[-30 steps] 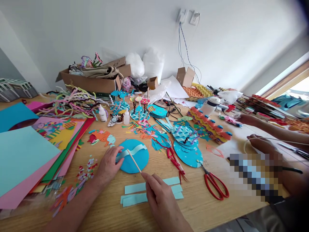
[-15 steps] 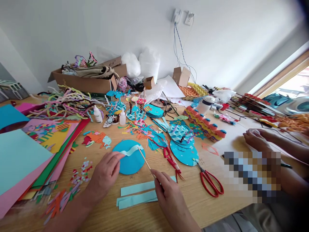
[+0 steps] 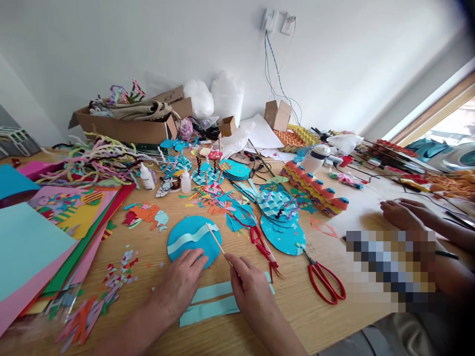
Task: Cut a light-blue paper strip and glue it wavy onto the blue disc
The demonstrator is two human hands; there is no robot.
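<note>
Under my left hand (image 3: 181, 279) is the lower edge of a round blue paper disc (image 3: 196, 242); the fingers lie on it, holding nothing. A pale blue wavy strip (image 3: 189, 238) crosses the disc from side to side. My right hand (image 3: 250, 287) is closed round a thin wooden stick (image 3: 216, 240), whose tip touches the strip's right end. Straight pale blue paper strips (image 3: 211, 311) lie beneath and between my hands, partly covered by them.
Red-handled scissors (image 3: 324, 282) lie to the right, beside more blue discs (image 3: 284, 237). Coloured sheets (image 3: 33, 247) are stacked at left, near paper scraps (image 3: 83, 316). Glue bottles (image 3: 147, 178) stand farther back, before a cardboard box (image 3: 122, 126). Another person's hands (image 3: 403, 212) rest at right.
My left hand has let go of the wavy strip's left end and moved down onto the disc's lower edge. The strip now lies across the disc. The stick's tip stays by its right end.
</note>
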